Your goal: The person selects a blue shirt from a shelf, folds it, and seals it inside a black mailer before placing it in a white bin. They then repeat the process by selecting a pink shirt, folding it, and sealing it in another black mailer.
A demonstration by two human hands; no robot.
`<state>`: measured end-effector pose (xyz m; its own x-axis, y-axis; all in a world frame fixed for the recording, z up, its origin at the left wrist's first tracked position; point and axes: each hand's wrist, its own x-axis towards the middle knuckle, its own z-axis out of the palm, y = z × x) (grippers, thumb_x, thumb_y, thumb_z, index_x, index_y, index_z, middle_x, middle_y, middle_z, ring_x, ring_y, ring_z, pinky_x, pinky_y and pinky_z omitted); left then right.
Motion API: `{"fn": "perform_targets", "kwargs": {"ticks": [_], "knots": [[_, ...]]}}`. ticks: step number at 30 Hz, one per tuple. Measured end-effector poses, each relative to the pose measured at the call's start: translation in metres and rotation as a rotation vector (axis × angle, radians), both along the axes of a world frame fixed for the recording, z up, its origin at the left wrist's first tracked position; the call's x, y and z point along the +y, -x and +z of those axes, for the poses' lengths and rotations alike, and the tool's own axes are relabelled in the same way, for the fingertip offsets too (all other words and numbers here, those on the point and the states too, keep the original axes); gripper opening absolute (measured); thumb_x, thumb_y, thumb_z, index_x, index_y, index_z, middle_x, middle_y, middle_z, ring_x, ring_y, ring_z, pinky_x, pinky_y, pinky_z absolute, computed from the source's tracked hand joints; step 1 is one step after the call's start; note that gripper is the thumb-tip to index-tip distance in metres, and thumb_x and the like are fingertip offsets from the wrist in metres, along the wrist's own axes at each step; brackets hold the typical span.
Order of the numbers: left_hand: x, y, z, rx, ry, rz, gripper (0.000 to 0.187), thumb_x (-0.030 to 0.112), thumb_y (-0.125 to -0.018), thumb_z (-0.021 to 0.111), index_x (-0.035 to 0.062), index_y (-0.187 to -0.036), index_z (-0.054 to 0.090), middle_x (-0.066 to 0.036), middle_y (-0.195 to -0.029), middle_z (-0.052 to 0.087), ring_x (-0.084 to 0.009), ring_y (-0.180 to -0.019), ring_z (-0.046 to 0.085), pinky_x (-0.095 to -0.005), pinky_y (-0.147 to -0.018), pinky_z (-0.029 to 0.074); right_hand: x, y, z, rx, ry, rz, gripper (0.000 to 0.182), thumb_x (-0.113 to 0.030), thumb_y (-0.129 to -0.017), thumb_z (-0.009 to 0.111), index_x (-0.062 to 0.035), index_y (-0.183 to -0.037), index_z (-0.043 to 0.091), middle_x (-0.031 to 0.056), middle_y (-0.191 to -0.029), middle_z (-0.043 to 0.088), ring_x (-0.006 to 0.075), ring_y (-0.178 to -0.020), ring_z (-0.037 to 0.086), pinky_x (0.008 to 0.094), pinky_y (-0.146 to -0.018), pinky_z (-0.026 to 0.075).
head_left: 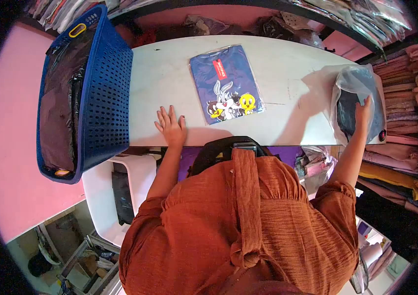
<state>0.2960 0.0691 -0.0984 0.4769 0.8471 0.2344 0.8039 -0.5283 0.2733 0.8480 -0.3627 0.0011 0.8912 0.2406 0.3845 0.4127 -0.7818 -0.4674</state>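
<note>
At right end of desk (155, 69), touching plastic bag (377, 105) with right hand (362, 115) — can't tell if gripping. Near front edge — resting open left hand (172, 132).

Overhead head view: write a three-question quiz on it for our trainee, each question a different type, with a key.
1. True or false: the left hand rests on the white tabletop with its fingers spread.
2. The right hand is at which item?
a) blue perforated plastic basket
b) translucent plastic bag with dark contents
c) yellow-handled scissors
3. Fill in: the flat blue shirt in clear packaging bears a ____ label above its cartoon print.

Key: 1 true; 2 b; 3 red
</note>
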Motion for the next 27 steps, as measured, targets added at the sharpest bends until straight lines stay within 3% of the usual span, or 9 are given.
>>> {"fn": "perform_targets", "kwargs": {"ticks": [2,4,6,14,21,22,25,26,27], "knots": [[0.000,-0.001,-0.001,0.026,-0.025,0.010,0.057,0.032,-0.086,0.054,0.0115,-0.138,0.040,-0.019,-0.148,0.026,-0.0358,-0.138,0.020,-0.0597,-0.107,0.012,-0.003,-0.006,0.003,-0.056,-0.050,-0.014,0.052,-0.006,-0.085,0.051,-0.0013,-0.135,0.039,0.0225,-0.127,0.051,0.0327,-0.119,0.049,0.0368,-0.099,0.036],[-0.001,-0.001,0.001,0.022,-0.015,0.010,0.056,0.032,-0.087,0.052,0.0121,-0.138,0.039,-0.019,-0.148,0.025,-0.0363,-0.138,0.019,-0.0595,-0.107,0.011,-0.004,-0.009,0.007,0.223,0.230,0.051,0.049,-0.013,-0.084,0.056,-0.0032,-0.131,0.045,0.0229,-0.122,0.055,0.0306,-0.118,0.051,0.0357,-0.098,0.038],[-0.001,-0.003,0.003,0.017,-0.003,0.014,0.056,0.033,-0.088,0.051,0.0126,-0.139,0.038,-0.019,-0.148,0.024,-0.0367,-0.138,0.018,-0.0593,-0.108,0.011,0.005,-0.005,-0.014,0.461,0.133,0.204,0.039,-0.017,-0.085,0.055,-0.0033,-0.121,0.054,0.0219,-0.120,0.057,0.0320,-0.116,0.052,0.0379,-0.097,0.039],[-0.005,-0.010,0.007,0.045,-0.021,0.075,0.053,0.030,-0.088,0.052,0.0147,-0.138,0.040,-0.015,-0.148,0.028,-0.0345,-0.138,0.022,-0.0580,-0.108,0.015,0.006,-0.041,-0.096,0.076,0.410,0.115,0.045,-0.032,-0.084,0.058,-0.0035,-0.118,0.057,0.0237,-0.120,0.055,0.0407,-0.114,0.049,0.0448,-0.096,0.039],[-0.017,-0.018,-0.004,0.095,-0.026,0.225,0.050,0.033,-0.090,0.048,0.0214,-0.138,0.040,-0.010,-0.147,0.031,-0.0318,-0.137,0.025,-0.0535,-0.109,0.019,0.016,-0.057,-0.101,0.287,0.422,-0.008,0.035,-0.032,-0.086,0.053,-0.0100,-0.111,0.062,0.0209,-0.114,0.059,0.0372,-0.108,0.055,0.0467,-0.089,0.045],[-0.021,-0.019,-0.005,0.087,-0.013,0.276,0.049,0.033,-0.091,0.047,0.0221,-0.138,0.040,-0.010,-0.147,0.031,-0.0317,-0.137,0.025,-0.0529,-0.109,0.019,0.004,-0.057,-0.108,0.043,0.389,0.155,0.031,-0.027,-0.087,0.050,-0.0081,-0.109,0.062,0.0206,-0.111,0.060,0.0394,-0.105,0.055,0.0487,-0.087,0.045],[-0.032,-0.024,-0.009,0.072,-0.001,0.352,0.047,0.033,-0.093,0.045,0.0226,-0.138,0.040,-0.009,-0.147,0.031,-0.0315,-0.137,0.025,-0.0520,-0.109,0.019,0.018,-0.016,-0.067,0.243,0.311,0.118,0.028,-0.023,-0.088,0.049,-0.0063,-0.106,0.063,0.0212,-0.109,0.061,0.0403,-0.101,0.056,0.0481,-0.083,0.046],[-0.037,-0.025,-0.009,0.065,-0.004,0.376,0.046,0.033,-0.093,0.044,0.0223,-0.138,0.040,-0.009,-0.147,0.031,-0.0314,-0.137,0.026,-0.0516,-0.109,0.019,0.008,-0.009,-0.097,-0.157,0.153,0.298,0.024,-0.020,-0.088,0.049,-0.0057,-0.102,0.063,0.0219,-0.102,0.061,0.0404,-0.093,0.057,0.0467,-0.079,0.046],[-0.039,-0.025,-0.010,0.066,0.002,0.383,0.046,0.033,-0.093,0.044,0.0223,-0.138,0.040,-0.009,-0.147,0.031,-0.0314,-0.137,0.026,-0.0516,-0.109,0.019,0.004,0.005,-0.104,-0.007,0.035,0.384,0.021,-0.016,-0.088,0.050,-0.0039,-0.100,0.062,0.0218,-0.094,0.061,0.0400,-0.088,0.057,0.0453,-0.078,0.045]]}}
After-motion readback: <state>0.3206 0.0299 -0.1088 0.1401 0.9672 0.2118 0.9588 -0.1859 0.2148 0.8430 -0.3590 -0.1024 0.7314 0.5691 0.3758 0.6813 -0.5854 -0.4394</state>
